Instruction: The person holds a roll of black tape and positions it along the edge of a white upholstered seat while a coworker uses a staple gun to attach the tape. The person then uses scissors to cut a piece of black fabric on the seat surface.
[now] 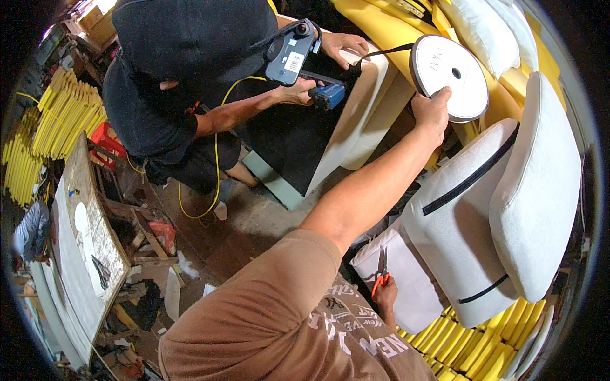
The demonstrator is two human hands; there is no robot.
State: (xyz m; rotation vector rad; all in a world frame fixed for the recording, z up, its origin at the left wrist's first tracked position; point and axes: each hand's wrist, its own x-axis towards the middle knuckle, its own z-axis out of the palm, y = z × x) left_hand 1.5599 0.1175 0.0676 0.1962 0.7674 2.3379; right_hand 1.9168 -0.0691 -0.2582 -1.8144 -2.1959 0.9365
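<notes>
My left hand (433, 114) reaches out to the upper right, its fingers closed on the lower edge of a flat, white-faced roll of black tape (438, 66). A black strip runs from the roll to a co-worker's hand (345, 47) at the pale edge of a black-covered panel (286, 140). Lower down, near my shirt, my right hand (386, 294) is closed around the orange-red handles of scissors (382, 277), blades pointing up. Behind them lies a white cushion piece (397, 267). The co-worker's other hand (297, 93) grips a blue tool (328, 96) with a yellow hose.
White padded cushions (540, 190) with black strips stand at the right. Yellow foam pieces (483, 343) are stacked at the lower right, more (67, 114) at the far left. A worktable (79, 254) at left bears another pair of scissors (100, 272). Scraps litter the floor.
</notes>
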